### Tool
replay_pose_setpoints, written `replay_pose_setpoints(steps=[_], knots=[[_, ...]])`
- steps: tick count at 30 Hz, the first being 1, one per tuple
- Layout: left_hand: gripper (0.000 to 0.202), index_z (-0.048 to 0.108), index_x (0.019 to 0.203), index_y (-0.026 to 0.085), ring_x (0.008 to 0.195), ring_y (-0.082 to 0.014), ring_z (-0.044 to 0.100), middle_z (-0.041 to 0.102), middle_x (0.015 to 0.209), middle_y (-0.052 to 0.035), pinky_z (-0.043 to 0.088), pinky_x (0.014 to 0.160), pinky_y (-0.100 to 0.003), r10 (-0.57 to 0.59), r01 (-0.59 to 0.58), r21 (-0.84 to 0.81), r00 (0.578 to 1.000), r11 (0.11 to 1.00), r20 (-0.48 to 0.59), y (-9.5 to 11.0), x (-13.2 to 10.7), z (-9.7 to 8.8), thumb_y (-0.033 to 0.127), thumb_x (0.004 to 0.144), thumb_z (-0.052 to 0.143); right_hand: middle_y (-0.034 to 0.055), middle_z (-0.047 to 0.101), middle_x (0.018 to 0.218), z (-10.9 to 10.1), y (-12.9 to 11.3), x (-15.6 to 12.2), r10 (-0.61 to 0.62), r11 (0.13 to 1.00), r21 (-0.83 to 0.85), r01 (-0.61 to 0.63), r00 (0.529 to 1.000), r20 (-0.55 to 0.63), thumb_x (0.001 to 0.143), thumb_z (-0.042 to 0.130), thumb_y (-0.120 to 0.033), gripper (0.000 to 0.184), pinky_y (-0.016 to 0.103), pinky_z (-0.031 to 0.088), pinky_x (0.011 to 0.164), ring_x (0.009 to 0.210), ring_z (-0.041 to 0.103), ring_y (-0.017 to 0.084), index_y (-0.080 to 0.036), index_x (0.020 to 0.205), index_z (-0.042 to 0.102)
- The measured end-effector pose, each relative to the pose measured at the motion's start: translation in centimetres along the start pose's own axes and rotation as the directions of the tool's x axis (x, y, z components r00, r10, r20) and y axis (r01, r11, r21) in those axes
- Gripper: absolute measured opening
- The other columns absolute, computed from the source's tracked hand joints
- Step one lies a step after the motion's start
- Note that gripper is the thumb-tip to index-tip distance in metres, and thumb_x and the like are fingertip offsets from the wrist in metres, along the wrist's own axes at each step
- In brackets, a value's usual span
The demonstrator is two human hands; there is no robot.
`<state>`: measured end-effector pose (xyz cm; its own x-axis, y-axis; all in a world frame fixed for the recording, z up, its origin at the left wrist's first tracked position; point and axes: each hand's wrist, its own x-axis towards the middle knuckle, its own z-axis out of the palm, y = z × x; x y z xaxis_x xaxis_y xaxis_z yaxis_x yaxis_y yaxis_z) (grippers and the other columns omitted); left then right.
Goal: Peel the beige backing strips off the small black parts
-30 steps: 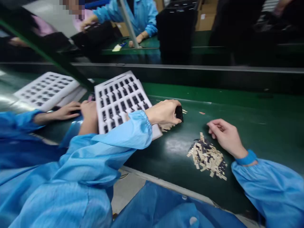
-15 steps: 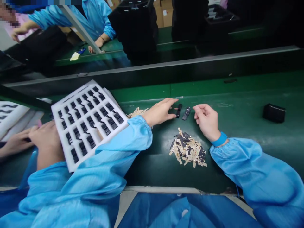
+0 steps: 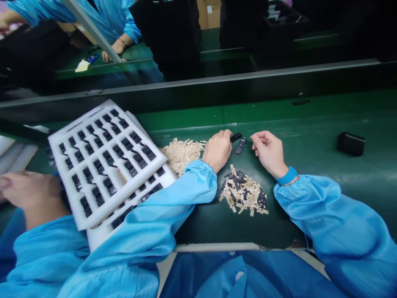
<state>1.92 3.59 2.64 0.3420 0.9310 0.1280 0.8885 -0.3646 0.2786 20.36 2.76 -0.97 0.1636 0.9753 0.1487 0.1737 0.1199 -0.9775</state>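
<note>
My left hand (image 3: 218, 151) rests on the green conveyor belt (image 3: 310, 124), its fingertips curled around a small black piece (image 3: 235, 137). Just to the right lies a second black piece (image 3: 240, 145), untouched. My right hand (image 3: 269, 153), wearing a blue wristband, hovers beside that piece with loosely curved fingers and holds nothing. Below my hands sits a pile of beige paper strips mixed with black bits (image 3: 243, 192). Another pile of beige strips (image 3: 181, 155) lies left of my left hand, partly under a white foam tray.
White foam trays with rows of black parts (image 3: 105, 161) overlap at left, beside a co-worker's hand (image 3: 31, 190). A black box (image 3: 350, 144) sits on the belt at right. Beyond a raised rail (image 3: 198, 78), another person in blue works among black stacks.
My left hand has curled over the black piece, and the foam trays have shifted left, uncovering more beige strips. My right hand has barely moved.
</note>
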Motion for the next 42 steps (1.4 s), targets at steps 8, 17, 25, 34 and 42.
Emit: replay_pose_setpoints(steps=[8,17,25,34,42], knots=[[0.016,0.057,0.111,0.018,0.101,-0.0259,0.058,0.064,0.109,-0.0101,0.052,0.079,-0.036,0.154,-0.137,0.245,0.987,0.960,-0.051,2.4,-1.5,0.4,0.023,0.102,0.045,-0.0045,0.056,0.056,0.3,0.1,0.2,0.006,0.997,0.072,-0.002,0.999,-0.053,0.089,0.069,-0.041,0.024,0.021,0.035,0.042,0.044,0.047,0.007,-0.018,0.085,0.065],[0.023,0.052,0.112,0.016,0.102,-0.0260,0.058,0.062,0.113,-0.0121,0.050,0.085,-0.038,0.129,-0.120,0.120,0.989,0.985,-0.070,2.2,-1.8,1.7,0.035,0.099,0.056,-0.0032,0.058,0.059,0.4,0.2,0.1,0.011,0.995,0.099,-0.007,0.999,-0.046,0.087,0.070,-0.042,0.025,0.022,0.037,0.045,0.050,0.051,0.009,-0.018,0.084,0.065],[0.011,0.053,0.099,0.020,0.091,-0.0211,0.058,0.062,0.098,-0.0060,0.047,0.082,-0.034,0.095,-0.125,-0.091,0.954,0.988,-0.286,0.7,-0.6,2.1,0.029,0.098,0.058,-0.0036,0.057,0.058,0.3,0.4,0.1,-0.003,0.997,0.074,0.005,1.000,-0.031,0.090,0.066,-0.035,0.018,0.022,0.036,0.045,0.049,0.050,0.009,-0.018,0.086,0.065],[0.020,0.049,0.096,0.021,0.091,-0.0221,0.056,0.059,0.098,-0.0064,0.047,0.080,-0.034,0.053,-0.074,-0.082,0.970,0.994,-0.236,0.2,-0.3,3.1,0.031,0.093,0.066,-0.0036,0.058,0.059,0.3,0.2,0.0,0.009,0.997,0.075,-0.007,1.000,-0.020,0.090,0.066,-0.036,0.018,0.022,0.035,0.044,0.048,0.049,0.009,-0.018,0.086,0.065],[0.035,0.049,0.105,0.020,0.094,-0.0247,0.061,0.064,0.101,-0.0078,0.049,0.080,-0.036,0.086,-0.087,0.000,0.988,0.996,-0.129,1.3,-1.2,2.4,0.044,0.090,0.069,-0.0033,0.058,0.059,0.4,0.2,0.1,0.015,0.996,0.083,-0.013,1.000,-0.023,0.089,0.067,-0.037,0.019,0.022,0.035,0.044,0.049,0.049,0.009,-0.018,0.086,0.066]])
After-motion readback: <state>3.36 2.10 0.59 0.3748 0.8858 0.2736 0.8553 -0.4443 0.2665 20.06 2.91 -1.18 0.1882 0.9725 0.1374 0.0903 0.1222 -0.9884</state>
